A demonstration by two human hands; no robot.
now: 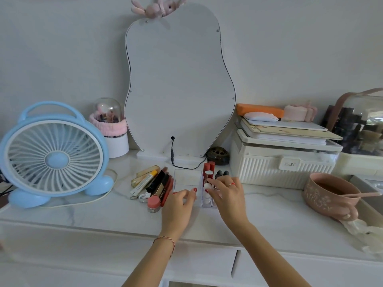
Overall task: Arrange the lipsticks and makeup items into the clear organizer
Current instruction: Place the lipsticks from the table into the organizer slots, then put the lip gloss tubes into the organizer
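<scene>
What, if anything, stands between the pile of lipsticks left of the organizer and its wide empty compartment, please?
Little does. The pile of lipsticks and tubes lies right beside the clear plastic organizer. Only the left hand, resting at the organizer's near edge, partly covers the empty compartment's front.

Clear organizer (186, 179) seen at centre frame on white marble tabletop (269, 208), left hand (178, 206) laid against its front edge, right hand (228, 195) placed over white-capped item (207, 186), loose lipsticks (155, 183) piled just left, blue fan (53, 156) at far left.

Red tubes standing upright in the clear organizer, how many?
2: the red tubes stand side by side at the clear organizer's back, beyond the right hand. That hand may hide others.
</scene>
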